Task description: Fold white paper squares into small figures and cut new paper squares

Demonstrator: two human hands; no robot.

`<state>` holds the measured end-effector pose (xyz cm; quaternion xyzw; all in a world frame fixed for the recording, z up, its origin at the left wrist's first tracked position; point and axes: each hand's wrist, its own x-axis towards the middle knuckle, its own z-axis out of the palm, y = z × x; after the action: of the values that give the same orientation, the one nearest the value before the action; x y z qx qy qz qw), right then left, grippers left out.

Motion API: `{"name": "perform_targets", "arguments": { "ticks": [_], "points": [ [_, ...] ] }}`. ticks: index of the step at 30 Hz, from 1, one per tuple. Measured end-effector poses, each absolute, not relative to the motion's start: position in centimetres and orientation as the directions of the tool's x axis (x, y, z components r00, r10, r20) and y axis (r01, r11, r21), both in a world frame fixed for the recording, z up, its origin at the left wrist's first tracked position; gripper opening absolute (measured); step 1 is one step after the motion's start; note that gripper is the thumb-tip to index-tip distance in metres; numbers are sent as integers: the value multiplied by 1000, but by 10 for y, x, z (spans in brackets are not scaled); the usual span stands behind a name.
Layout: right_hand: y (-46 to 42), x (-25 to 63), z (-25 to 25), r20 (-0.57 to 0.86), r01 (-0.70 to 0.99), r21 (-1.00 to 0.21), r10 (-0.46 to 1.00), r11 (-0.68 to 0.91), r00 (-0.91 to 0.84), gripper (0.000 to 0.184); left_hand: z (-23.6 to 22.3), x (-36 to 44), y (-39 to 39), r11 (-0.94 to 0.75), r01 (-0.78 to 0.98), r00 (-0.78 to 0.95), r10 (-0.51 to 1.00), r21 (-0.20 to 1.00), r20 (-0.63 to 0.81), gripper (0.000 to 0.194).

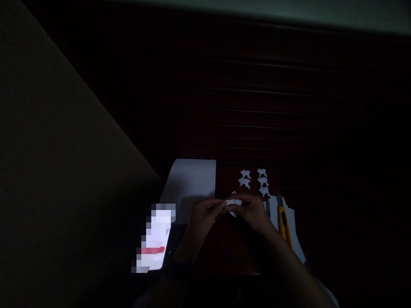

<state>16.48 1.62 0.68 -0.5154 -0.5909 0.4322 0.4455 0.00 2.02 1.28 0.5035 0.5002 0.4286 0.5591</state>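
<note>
In the dim head view, both hands meet over a small white folded paper piece (233, 204). My left hand (205, 216) pinches its left edge with fingers closed. My right hand (252, 210) grips it from the right and above, fingers curled over it. Just beyond the hands, several small folded white paper figures (253, 180) lie in two short columns on the dark table (289, 128).
A white paper sheet (192, 182) lies left of the hands. A yellow utility knife (284, 222) rests on white paper strips (293, 235) at my right. A lit phone screen (156, 241) sits at my left. A pale wall (48, 171) fills the left side.
</note>
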Motion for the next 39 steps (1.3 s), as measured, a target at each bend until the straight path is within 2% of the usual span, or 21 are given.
{"name": "perform_targets", "arguments": {
  "ticks": [10,17,23,28,39],
  "points": [
    [13,166,7,101,267,-956,992,117,-72,32,14,1,20,115,43,74,990,992,-118,19],
    [15,165,6,69,174,-982,997,72,-24,30,14,2,20,124,14,78,989,992,-124,20],
    [15,164,2,52,118,-992,998,46,47,28,14,8,16,145,-104,103,986,984,-134,26],
    [14,163,2,83,140,-987,994,73,69,27,10,9,15,178,-163,111,981,970,-161,27],
    [14,159,2,117,202,-975,989,97,88,23,7,8,15,172,-173,140,979,970,-148,28]
  ]
}}
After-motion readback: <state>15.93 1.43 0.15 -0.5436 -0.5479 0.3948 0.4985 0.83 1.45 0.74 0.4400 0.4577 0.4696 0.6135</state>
